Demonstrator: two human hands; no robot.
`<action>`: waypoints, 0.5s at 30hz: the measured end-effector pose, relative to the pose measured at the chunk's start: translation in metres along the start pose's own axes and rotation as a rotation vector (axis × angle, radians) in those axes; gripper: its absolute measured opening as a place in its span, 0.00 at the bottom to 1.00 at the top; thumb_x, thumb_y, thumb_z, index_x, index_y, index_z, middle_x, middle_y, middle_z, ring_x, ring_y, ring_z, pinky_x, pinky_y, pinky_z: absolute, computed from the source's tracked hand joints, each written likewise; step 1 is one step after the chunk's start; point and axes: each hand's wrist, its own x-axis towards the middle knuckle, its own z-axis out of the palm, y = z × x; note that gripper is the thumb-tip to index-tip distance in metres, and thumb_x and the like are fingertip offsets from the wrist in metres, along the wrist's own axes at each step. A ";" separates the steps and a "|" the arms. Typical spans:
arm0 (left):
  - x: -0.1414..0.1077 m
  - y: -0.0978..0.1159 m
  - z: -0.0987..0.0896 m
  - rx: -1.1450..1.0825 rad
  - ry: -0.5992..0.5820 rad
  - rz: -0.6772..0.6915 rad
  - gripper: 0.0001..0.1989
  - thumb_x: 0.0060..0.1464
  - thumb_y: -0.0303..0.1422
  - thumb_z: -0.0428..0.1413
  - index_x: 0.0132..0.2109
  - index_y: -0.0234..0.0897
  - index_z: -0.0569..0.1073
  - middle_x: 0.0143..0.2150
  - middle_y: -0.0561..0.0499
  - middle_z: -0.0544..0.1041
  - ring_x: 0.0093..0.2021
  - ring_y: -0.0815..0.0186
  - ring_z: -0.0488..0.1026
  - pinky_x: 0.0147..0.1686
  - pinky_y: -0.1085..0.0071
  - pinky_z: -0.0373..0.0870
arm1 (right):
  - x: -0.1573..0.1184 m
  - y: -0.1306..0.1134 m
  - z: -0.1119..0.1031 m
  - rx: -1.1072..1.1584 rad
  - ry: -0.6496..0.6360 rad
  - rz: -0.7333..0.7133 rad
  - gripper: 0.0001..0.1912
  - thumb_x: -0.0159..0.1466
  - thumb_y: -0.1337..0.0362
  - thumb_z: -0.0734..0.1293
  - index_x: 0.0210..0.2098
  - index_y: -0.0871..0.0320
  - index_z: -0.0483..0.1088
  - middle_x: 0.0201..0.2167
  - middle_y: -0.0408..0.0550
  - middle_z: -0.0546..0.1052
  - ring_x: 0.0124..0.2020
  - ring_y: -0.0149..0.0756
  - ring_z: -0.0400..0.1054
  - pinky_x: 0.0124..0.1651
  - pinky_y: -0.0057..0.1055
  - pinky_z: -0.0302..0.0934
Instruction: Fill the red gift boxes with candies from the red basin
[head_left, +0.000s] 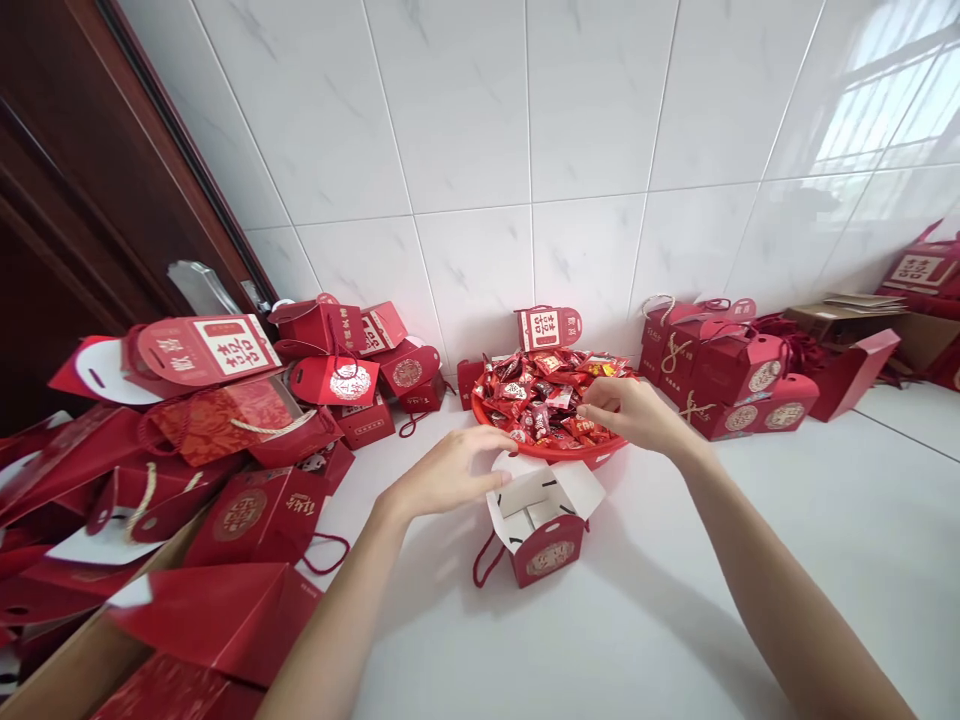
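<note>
My left hand is at the rear left of a small open red gift box, thumb and fingers around a white-lined flap. White inner walls show in the box, with a dark red cord loop at its left. Right behind the box stands a red basin heaped with wrapped candies. My right hand reaches over the right side of the heap, its fingers curled together among the wrappers. Whatever lies between those fingertips is hidden.
Many red gift boxes are piled on the left, some in a cardboard carton. Closed boxes stand in a group on the right by the tiled wall. Another box sits behind the basin. A dark wooden door is at far left.
</note>
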 end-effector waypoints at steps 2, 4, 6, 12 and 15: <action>0.013 -0.007 0.005 -0.014 0.134 0.015 0.13 0.57 0.35 0.57 0.47 0.40 0.80 0.53 0.49 0.81 0.55 0.57 0.76 0.58 0.64 0.70 | 0.012 0.010 0.018 0.124 0.096 0.018 0.09 0.61 0.57 0.65 0.31 0.56 0.69 0.31 0.48 0.79 0.33 0.38 0.73 0.37 0.32 0.64; 0.030 -0.015 0.012 -0.016 0.228 0.028 0.11 0.57 0.32 0.55 0.43 0.39 0.80 0.49 0.49 0.82 0.51 0.59 0.78 0.55 0.65 0.73 | 0.023 0.017 0.037 0.158 0.123 0.030 0.07 0.61 0.59 0.65 0.30 0.56 0.69 0.31 0.48 0.79 0.33 0.37 0.72 0.37 0.32 0.64; 0.050 -0.024 0.018 -0.017 0.307 0.038 0.12 0.55 0.29 0.54 0.42 0.39 0.80 0.48 0.49 0.82 0.48 0.60 0.79 0.53 0.65 0.74 | 0.030 0.020 0.054 0.143 0.089 0.053 0.08 0.60 0.59 0.67 0.28 0.56 0.69 0.29 0.48 0.79 0.32 0.38 0.72 0.36 0.31 0.63; 0.102 -0.051 0.032 0.074 0.539 0.025 0.27 0.48 0.18 0.52 0.54 0.37 0.76 0.57 0.45 0.78 0.60 0.57 0.73 0.64 0.59 0.66 | 0.036 0.021 0.072 -0.032 -0.135 0.064 0.19 0.58 0.52 0.72 0.42 0.58 0.75 0.30 0.46 0.78 0.32 0.40 0.71 0.34 0.31 0.58; 0.116 -0.063 0.041 0.100 0.568 -0.083 0.29 0.46 0.18 0.55 0.57 0.35 0.74 0.58 0.41 0.77 0.61 0.52 0.72 0.64 0.54 0.66 | 0.035 0.018 0.070 -0.050 -0.185 0.053 0.27 0.59 0.51 0.71 0.53 0.57 0.72 0.34 0.48 0.79 0.35 0.41 0.72 0.36 0.31 0.58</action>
